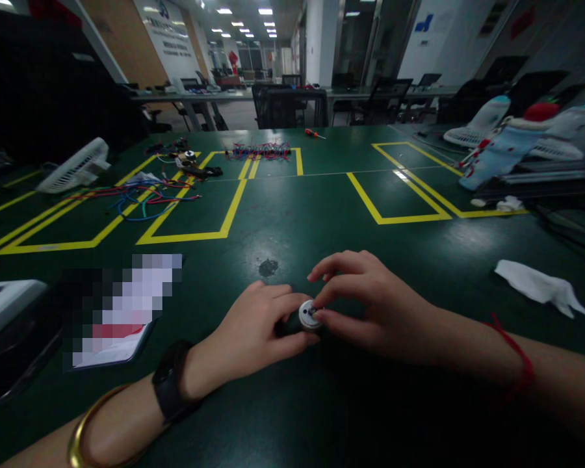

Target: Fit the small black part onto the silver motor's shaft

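Observation:
A small round silver part [307, 316] with dark holes in its face is held just above the green table [292, 214]. My left hand [256, 325] grips its rim from the left between thumb and index finger. From the right, my right hand [370, 302] pinches at a small piece in the middle of the face with thumb and index finger; that piece is too small to make out. The other fingers of my right hand are curled above.
A phone [127, 312] lies left of my left hand, beside a white-and-black device [12, 305]. White tissue [541, 286] is at the right. Farther back are wires [151, 195], a wire bundle [258, 151], a screwdriver [314, 134], fans [78, 166] and a blue bag [500, 153].

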{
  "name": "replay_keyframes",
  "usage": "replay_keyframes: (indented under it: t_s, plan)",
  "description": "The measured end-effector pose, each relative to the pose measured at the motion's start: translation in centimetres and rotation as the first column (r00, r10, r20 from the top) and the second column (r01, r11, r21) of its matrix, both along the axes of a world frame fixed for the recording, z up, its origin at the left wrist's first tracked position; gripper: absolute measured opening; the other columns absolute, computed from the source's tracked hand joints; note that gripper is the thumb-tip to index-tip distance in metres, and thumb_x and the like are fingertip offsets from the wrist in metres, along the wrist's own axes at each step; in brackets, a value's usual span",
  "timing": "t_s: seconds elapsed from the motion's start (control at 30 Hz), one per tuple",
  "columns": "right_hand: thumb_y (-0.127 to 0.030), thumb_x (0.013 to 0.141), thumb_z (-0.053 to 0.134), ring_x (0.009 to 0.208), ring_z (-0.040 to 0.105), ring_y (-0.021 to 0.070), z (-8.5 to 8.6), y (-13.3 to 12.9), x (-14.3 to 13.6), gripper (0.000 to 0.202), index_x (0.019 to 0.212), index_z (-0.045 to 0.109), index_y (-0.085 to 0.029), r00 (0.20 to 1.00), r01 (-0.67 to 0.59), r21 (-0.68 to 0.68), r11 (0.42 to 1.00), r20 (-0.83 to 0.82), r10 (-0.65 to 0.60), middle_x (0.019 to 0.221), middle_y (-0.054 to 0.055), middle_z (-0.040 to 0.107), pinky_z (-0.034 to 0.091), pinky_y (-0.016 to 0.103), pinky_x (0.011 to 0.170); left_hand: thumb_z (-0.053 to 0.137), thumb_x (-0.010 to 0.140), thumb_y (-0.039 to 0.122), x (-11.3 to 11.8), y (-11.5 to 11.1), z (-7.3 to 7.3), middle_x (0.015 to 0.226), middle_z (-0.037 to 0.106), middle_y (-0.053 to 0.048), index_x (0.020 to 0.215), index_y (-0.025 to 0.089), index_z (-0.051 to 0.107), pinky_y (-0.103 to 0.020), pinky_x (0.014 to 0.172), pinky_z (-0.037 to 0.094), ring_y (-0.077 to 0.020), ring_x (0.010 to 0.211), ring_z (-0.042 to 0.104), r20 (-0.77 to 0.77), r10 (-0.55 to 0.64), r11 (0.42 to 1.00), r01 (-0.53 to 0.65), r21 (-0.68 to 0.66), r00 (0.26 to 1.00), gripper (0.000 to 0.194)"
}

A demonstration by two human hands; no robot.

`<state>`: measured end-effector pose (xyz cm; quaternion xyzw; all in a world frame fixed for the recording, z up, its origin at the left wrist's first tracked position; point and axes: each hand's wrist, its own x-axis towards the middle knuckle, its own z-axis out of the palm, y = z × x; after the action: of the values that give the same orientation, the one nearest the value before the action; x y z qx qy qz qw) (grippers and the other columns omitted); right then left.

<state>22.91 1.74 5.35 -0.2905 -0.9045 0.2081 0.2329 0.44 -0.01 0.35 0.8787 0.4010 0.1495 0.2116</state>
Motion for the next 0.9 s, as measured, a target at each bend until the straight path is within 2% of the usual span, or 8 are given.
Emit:
replay_keyframes:
  t_s: [0.13, 0.23, 0.3, 0.37, 0.47, 0.57, 0.9]
  plan:
    - [-0.023, 0.086, 0.065, 0.097, 0.062, 0.0189, -0.5, 0.6, 1.4, 0.012, 0.075, 0.066, -0.018, 0.979, 0.079, -0.172, 0.982, -0.172, -0.109, 0.104, 0.006, 0.065, 0.046, 0.034, 0.086, 0.067, 0.087, 0.045, 0.0, 0.0, 0.1, 0.087, 0.061, 0.003, 0.11, 0.029, 0.06, -0.031, 0.069, 0.029, -0.0189, 0.081, 0.056, 0.026, 0.008, 1.0, -0.008, -0.018, 1.0, 0.029]
    - [-0.027, 0.087, 0.063, 0.094, 0.062, 0.0194, -1.8, 1.4, 3.3, 0.015, 0.075, 0.065, -0.019, 0.951, 0.175, -0.298, 0.938, -0.194, -0.239, 0.1, 0.006, 0.065, 0.047, 0.033, 0.083, 0.066, 0.087, 0.046, 0.0, 0.0, 0.1, 0.085, 0.06, 0.004, 0.112, 0.03, 0.06, -0.031, 0.07, 0.029, -0.0181, 0.08, 0.056, 0.028, 0.006, 0.999, -0.005, -0.037, 1.0, 0.031]
    - [-0.032, 0.088, 0.062, 0.088, 0.062, 0.019, -2.9, 1.8, 4.6, 0.019, 0.074, 0.065, -0.019, 0.917, 0.231, -0.402, 0.886, -0.213, -0.336, 0.096, 0.005, 0.065, 0.048, 0.032, 0.077, 0.066, 0.087, 0.047, -0.1, 0.0, 0.2, 0.085, 0.06, 0.004, 0.113, 0.03, 0.06, -0.031, 0.07, 0.029, -0.0176, 0.079, 0.056, 0.023, 0.007, 0.999, -0.006, -0.044, 1.0, 0.032]
    - [-0.037, 0.089, 0.062, 0.076, 0.059, 0.0161, -3.9, 2.1, 5.4, 0.02, 0.078, 0.064, -0.02, 0.865, 0.284, -0.517, 0.808, -0.225, -0.448, 0.084, 0.002, 0.063, 0.046, 0.029, 0.067, 0.064, 0.088, 0.05, -0.1, 0.1, 0.2, 0.086, 0.06, 0.004, 0.114, 0.031, 0.059, -0.031, 0.07, 0.029, -0.0176, 0.08, 0.056, 0.007, 0.01, 0.999, -0.009, -0.05, 1.0, 0.033]
    - [-0.04, 0.088, 0.063, 0.069, 0.055, 0.0137, -4.8, 2.2, 5.8, 0.022, 0.082, 0.064, -0.019, 0.82, 0.294, -0.611, 0.735, -0.234, -0.523, 0.077, 0.0, 0.06, 0.043, 0.026, 0.063, 0.063, 0.089, 0.051, -0.2, 0.1, 0.1, 0.09, 0.061, 0.004, 0.116, 0.032, 0.058, -0.032, 0.071, 0.029, -0.0176, 0.081, 0.056, -0.002, 0.005, 0.999, -0.005, -0.051, 1.0, 0.034]
    - [-0.042, 0.088, 0.063, 0.067, 0.053, 0.0128, -4.9, 2.0, 5.4, 0.025, 0.08, 0.063, -0.018, 0.838, 0.285, -0.619, 0.732, -0.209, -0.504, 0.074, -0.001, 0.059, 0.042, 0.025, 0.061, 0.062, 0.089, 0.052, -0.2, 0.1, 0.1, 0.092, 0.062, 0.004, 0.118, 0.032, 0.057, -0.032, 0.071, 0.029, -0.0176, 0.081, 0.057, -0.013, 0.008, 0.999, -0.009, -0.047, 1.0, 0.035]
    - [-0.037, 0.089, 0.06, 0.066, 0.055, 0.014, -4.3, 1.7, 5.0, 0.022, 0.079, 0.062, -0.018, 0.889, 0.329, -0.491, 0.807, -0.128, -0.44, 0.072, 0.0, 0.059, 0.044, 0.027, 0.06, 0.061, 0.09, 0.052, -0.1, 0.0, 0.2, 0.096, 0.063, 0.003, 0.118, 0.032, 0.057, -0.032, 0.072, 0.03, -0.0191, 0.085, 0.057, -0.027, 0.004, 0.999, -0.005, -0.042, 1.0, 0.035]
